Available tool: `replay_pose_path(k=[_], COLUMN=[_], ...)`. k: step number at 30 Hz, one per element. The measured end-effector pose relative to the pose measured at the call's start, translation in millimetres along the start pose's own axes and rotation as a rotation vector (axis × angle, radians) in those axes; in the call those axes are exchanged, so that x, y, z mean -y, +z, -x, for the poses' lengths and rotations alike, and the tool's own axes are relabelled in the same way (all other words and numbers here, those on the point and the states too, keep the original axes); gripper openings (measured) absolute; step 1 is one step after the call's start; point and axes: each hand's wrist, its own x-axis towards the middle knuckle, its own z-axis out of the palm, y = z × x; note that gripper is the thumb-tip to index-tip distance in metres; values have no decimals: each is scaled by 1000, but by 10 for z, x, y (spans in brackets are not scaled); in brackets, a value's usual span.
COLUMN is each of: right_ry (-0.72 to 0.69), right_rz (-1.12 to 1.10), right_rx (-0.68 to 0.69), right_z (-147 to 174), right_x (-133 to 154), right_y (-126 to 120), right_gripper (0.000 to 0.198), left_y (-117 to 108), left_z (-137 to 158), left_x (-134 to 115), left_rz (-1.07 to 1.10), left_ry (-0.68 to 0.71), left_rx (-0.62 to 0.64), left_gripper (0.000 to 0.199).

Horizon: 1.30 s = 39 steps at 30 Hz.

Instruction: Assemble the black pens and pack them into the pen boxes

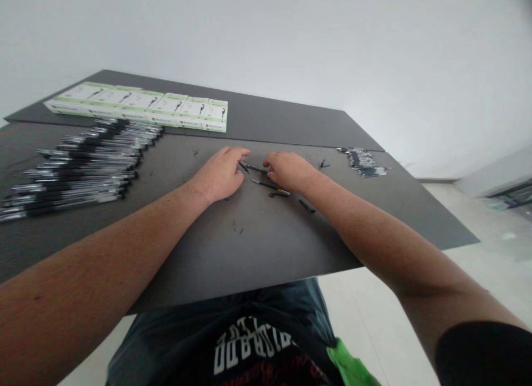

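My left hand (222, 172) rests low over the grey table, its thumb and index finger apart. A short dark pen piece (244, 167) lies by its fingertips; whether they touch it I cannot tell. Opposite, my right hand (288, 171) has its fingers curled on the end of a thin pen part (257, 169) that points toward the left hand. Just below lies a pen refill (266, 185) with a dark tip and a yellowish stretch. A small black clip-like piece (278, 194) and a black pen cap (307, 206) lie nearer my right forearm.
Many clear-and-black pens (95, 164) are spread in a row at left. Behind them stand white-and-green boxes (166, 110) side by side. At right is a smaller pile of pen parts (362, 161). Small black bits (324, 164) lie beside the right wrist. A wall rises behind the table (270, 253).
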Motion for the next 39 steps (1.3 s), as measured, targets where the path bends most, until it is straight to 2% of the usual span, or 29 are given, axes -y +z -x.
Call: replay_pose_path(k=[8, 13, 21, 23, 27, 30, 33, 37, 39], right_ry=[70, 58, 69, 73, 60, 91, 172, 229, 312], right_rz=[-2, 9, 47, 56, 67, 64, 54, 48, 20], right_rx=[31, 85, 111, 95, 67, -27, -126, -164, -170], right_z=[-147, -213, -265, -259, -194, -24, 292, 838, 1105], right_x=[56, 40, 84, 90, 19, -168, -480, -1046, -1378], right_y=[94, 65, 48, 5, -208, -403, -528, -541, -495], right_gripper=[46, 45, 58, 53, 24, 27, 39, 35, 34], left_y=[-1, 7, 19, 16, 11, 9, 4, 4, 9], left_z=[2, 1, -9, -13, -12, -3, 5, -4, -17], left_x=[2, 13, 49, 41, 15, 2, -2, 11, 32], left_rz=[21, 28, 47, 49, 47, 43, 38, 12, -4], left_ry=[-5, -6, -8, -25, -40, -35, -42, -53, -50], left_rx=[-23, -23, -42, -50, -45, -36, -21, -10, -3], left_gripper=[72, 72, 71, 71, 70, 69, 69, 71, 72])
